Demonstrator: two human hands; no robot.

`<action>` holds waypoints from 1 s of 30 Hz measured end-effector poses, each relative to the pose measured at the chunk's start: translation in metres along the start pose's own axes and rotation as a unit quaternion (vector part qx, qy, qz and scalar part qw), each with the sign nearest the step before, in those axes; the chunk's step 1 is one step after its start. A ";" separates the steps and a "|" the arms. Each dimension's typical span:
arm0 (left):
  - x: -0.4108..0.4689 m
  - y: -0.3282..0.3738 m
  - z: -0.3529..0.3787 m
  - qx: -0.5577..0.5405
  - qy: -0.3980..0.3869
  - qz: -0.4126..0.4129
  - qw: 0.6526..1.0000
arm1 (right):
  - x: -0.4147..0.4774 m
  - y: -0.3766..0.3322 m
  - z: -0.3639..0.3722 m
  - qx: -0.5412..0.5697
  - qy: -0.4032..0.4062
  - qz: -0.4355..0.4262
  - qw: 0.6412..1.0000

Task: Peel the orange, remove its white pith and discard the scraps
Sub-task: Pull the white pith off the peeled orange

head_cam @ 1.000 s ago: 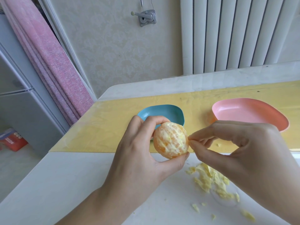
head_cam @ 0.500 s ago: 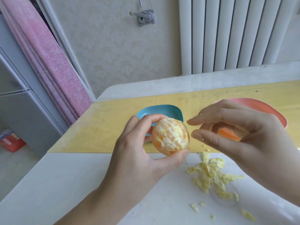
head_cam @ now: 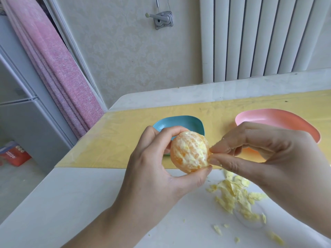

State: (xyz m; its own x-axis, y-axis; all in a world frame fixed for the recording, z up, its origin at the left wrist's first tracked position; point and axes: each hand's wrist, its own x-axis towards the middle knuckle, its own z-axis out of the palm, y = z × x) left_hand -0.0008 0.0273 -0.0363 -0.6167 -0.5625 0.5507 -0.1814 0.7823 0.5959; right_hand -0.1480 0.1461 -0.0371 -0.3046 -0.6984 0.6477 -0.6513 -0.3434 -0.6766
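The orange (head_cam: 189, 152), peel off and patchy white, is held above the tabletop (head_cam: 86, 203) in the left hand (head_cam: 157, 170). Its grip curls round the fruit, thumb beneath and fingers over the top. The right hand (head_cam: 268, 158) reaches in from the orange's right. Its grip is pressed to a pinch, thumb and forefinger tips meeting on a wisp of pith (head_cam: 209, 155) at the fruit's edge.

A hard tug or a nail dug in could tear the thin membrane and spill juice, and a tighter squeeze from the left hand would do the same. Dropped shreds would likely join the scraps (head_cam: 234, 197) below and right of the orange rather than land in a dish.

Whether the pinch has truly caught pith is too small to tell. The orange's far side and underside are covered. The blue dish (head_cam: 180, 121) behind it is partly blocked. The pink dish (head_cam: 279, 119), beyond to the right, is mostly hidden by the right hand, and something orange in it cannot be identified.
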 end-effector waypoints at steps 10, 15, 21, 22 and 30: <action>-0.001 0.000 -0.001 -0.006 0.003 0.007 1.000 | 0.001 0.001 -0.001 0.031 -0.041 0.011 0.999; 0.000 -0.001 0.000 -0.008 0.000 0.007 1.000 | -0.003 0.000 0.001 0.005 -0.061 0.019 0.998; 0.003 -0.003 -0.001 -0.034 -0.003 -0.005 0.999 | 0.002 0.002 -0.002 0.000 -0.046 0.009 0.999; 0.003 -0.003 -0.001 -0.049 -0.005 -0.008 0.999 | 0.004 0.003 -0.003 -0.005 -0.034 0.011 0.999; 0.003 -0.006 0.002 -0.077 -0.031 -0.028 0.996 | 0.007 0.011 -0.008 -0.172 0.025 0.026 0.984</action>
State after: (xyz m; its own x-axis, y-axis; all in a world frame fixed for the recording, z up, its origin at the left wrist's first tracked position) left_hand -0.0029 0.0209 -0.0390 -0.6556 -0.5823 0.4807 -0.1001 0.6981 0.7090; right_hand -0.1632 0.1428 -0.0377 -0.3717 -0.6742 0.6382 -0.8282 -0.0697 -0.5560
